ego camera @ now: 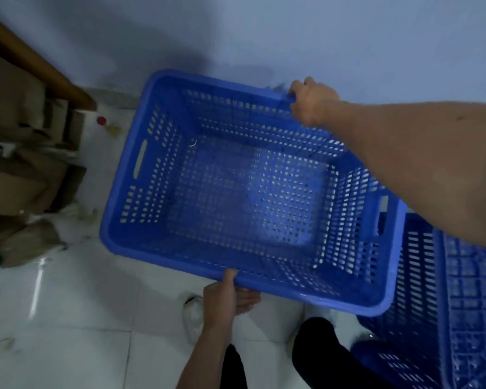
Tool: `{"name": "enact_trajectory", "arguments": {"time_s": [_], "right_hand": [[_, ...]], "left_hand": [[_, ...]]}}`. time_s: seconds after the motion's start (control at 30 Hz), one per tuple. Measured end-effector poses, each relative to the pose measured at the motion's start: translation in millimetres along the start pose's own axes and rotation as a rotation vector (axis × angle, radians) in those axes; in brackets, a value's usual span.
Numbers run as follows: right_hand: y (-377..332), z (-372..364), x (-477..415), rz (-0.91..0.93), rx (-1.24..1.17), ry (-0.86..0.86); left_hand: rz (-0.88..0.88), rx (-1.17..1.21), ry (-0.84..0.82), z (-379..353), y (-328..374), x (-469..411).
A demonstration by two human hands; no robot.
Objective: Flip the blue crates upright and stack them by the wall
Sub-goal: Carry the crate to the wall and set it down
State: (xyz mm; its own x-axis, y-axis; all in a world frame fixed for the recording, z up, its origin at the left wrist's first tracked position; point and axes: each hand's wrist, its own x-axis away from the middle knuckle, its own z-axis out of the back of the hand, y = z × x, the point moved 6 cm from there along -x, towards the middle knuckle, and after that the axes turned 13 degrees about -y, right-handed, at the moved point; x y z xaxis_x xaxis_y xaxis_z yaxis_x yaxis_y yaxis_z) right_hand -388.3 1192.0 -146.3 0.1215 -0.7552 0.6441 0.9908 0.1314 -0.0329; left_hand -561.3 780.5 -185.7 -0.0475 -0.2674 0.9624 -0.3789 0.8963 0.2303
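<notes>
both grips closed on the upright blue crate (250, 192): left hand (225, 299) near rim, right hand (312, 102) far rim.

Crate upright before the wall

The blue perforated plastic crate (244, 189) sits open-side up on the white tiled floor (68, 318) (cardboard boxes (17, 169) left), an overturned blue slatted crate (460, 304) right.

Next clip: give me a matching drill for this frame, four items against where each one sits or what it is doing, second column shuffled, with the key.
Column one:
1. left hand
2. right hand
3. held crate
4. second crate

Column two:
A. open side up, between both hands
B. gripping the crate's near rim
C. lower right, ribbed underside showing
D. gripping the crate's far rim, by the wall

Pairs: 1-B, 2-D, 3-A, 4-C
</notes>
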Motion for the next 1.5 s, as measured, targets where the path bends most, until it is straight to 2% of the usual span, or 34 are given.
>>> {"name": "enact_trajectory", "arguments": {"time_s": [0.27, 0.43, 0.5, 0.63, 0.77, 0.87, 0.93, 1.0, 1.07, 1.13, 1.27, 1.4, 1.5], "right_hand": [[5, -1, -10, 0.115, -0.043, -0.033], [-10, -35, 58, 0.238, -0.127, 0.04], [-12, -76, 101, 0.296, -0.159, -0.084], [-8, -172, 180, 0.308, -0.2, -0.415], [-12, -232, 231, 0.322, -0.131, -0.532], [-9, -255, 245, 0.322, -0.076, -0.48], [-3, -260, 248, 0.294, -0.105, -0.411], [1, -263, 250, 0.295, -0.097, -0.309], [3, -266, 252, 0.32, -0.039, -0.186], [1, -269, 252, 0.326, 0.045, -0.155], [-1, -271, 249, 0.405, 0.179, -0.152], [3, -269, 242, 0.355, 0.152, -0.081], [6, -260, 235, 0.395, 0.163, -0.045]], "left_hand": [[0.013, 0.029, -0.041, -29, -8, -26], [0.096, -0.119, -0.135, -27, -2, -20], [0.098, -0.271, -0.06, -19, 8, -14], [0.059, -0.742, 0.049, -6, 31, -4], [-0.126, -1.28, 0.076, -11, 58, -1], [-0.407, -1.57, 0.196, -21, 81, 5], [-0.597, -1.617, 0.202, -25, 91, 5], [-0.566, -1.672, 0.124, -18, 92, -7], [-0.378, -1.699, 0.038, -3, 88, -19], [-0.3, -1.722, -0.007, 6, 88, -24], [-0.402, -1.859, -0.035, 6, 92, -19], [-0.513, -1.941, 0.0, 10, 96, -22], [-0.604, -2.014, 0.034, 7, 100, -23]]}}
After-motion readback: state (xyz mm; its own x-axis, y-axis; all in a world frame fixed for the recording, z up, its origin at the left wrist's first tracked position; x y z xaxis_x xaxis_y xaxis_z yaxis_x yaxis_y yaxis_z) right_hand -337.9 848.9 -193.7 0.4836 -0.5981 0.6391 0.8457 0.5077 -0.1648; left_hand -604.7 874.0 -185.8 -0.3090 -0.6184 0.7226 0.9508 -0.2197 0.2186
